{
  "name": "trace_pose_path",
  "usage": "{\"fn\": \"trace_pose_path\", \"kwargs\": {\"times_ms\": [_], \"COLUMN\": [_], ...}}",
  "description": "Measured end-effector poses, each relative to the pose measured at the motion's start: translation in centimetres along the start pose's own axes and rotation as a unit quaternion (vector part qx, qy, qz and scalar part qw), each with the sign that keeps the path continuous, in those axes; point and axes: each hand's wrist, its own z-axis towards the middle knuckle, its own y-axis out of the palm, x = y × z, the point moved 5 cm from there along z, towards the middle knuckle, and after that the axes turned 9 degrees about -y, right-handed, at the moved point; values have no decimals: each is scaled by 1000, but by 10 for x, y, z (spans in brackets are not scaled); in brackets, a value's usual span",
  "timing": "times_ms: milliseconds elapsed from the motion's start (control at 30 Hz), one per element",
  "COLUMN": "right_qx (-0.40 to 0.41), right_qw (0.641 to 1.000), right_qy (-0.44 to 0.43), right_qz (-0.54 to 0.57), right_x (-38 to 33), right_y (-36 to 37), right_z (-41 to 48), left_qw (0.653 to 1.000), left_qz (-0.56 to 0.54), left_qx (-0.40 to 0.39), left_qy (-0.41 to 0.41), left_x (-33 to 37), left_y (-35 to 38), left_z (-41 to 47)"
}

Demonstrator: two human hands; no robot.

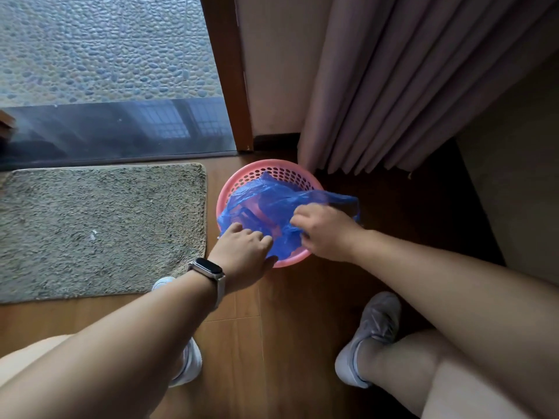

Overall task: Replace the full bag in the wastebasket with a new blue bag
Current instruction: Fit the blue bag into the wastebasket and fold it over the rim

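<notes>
A pink perforated wastebasket [273,170] stands on the wooden floor by the curtain. A thin blue bag [263,204] lies loosely over its mouth, with one part trailing past the right rim. My left hand [245,249] grips the bag's edge at the near left rim, fingers curled over it. My right hand [323,231] pinches the bag at the near right rim. The inside of the basket is mostly hidden by the blue plastic.
A shaggy beige mat [99,228] lies to the left of the basket. A mauve curtain [393,86] hangs just behind it on the right. A brown door frame [230,71] and a glass door stand behind. My shoes [372,337] are on the floor near the basket.
</notes>
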Motion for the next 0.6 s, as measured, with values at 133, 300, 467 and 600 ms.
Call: {"fn": "trace_pose_path", "kwargs": {"times_ms": [133,300,467,600], "right_qx": [-104,-160,-153,-142], "right_qw": [993,981,982,982], "right_qy": [-41,21,41,31], "right_qz": [-48,-107,-101,-120], "right_x": [2,35,49,59], "right_y": [34,38,33,25], "right_z": [12,12,8,-7], "left_qw": [997,983,976,991], "left_qz": [10,-40,-1,51], "left_qx": [-77,-172,-212,-125], "left_qy": [-18,-59,-57,-5], "left_x": [-5,-28,-35,-56], "left_y": [18,30,31,27], "left_z": [3,0,-3,3]}}
